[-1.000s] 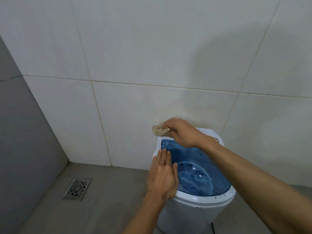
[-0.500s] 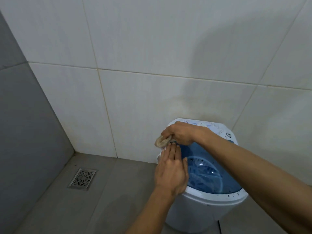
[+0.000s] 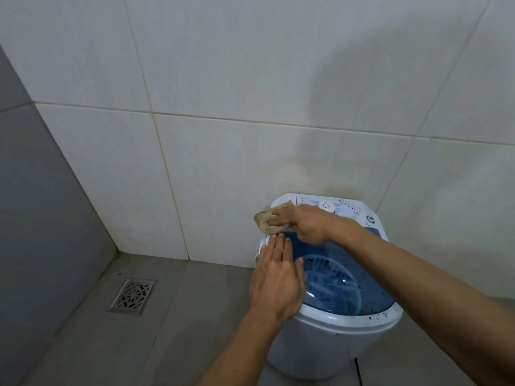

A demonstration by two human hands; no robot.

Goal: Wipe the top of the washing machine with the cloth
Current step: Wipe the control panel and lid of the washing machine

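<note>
Setting: pale glazed wall tiles (image 3: 223, 65) rose behind a small white plastic washing machine with a translucent blue lid (image 3: 334, 344), which stood on a grey tiled floor (image 3: 181, 316) close against the wall; a square metal floor drain (image 3: 133, 295) lay well apart to the left.
Cloth: the crumpled beige cloth (image 3: 264, 218) sat on the machine's far left corner, at the white rim just beside the control panel, with part of it spilling past the edge.
Right hand: the right hand (image 3: 306, 224) reached across from the right, its fingers lying over the cloth and pressing it down; whether the thumb curled under it could not be told.
Left hand: the left hand (image 3: 276, 280) lay flat with straight fingers on the near left rim, holding nothing and apparently steadying the machine.
Key relation: the unwiped stretch, panel and blue lid, lay to the right of and nearer than the cloth, so the next stroke probably had to sweep rightward along the back strip or pull towards the body.
Nearer hand: the left fingertips (image 3: 274, 238) were just beside the cloth, yet the right did the work.
Risk: a pulled stroke could run into the left hand.
</note>
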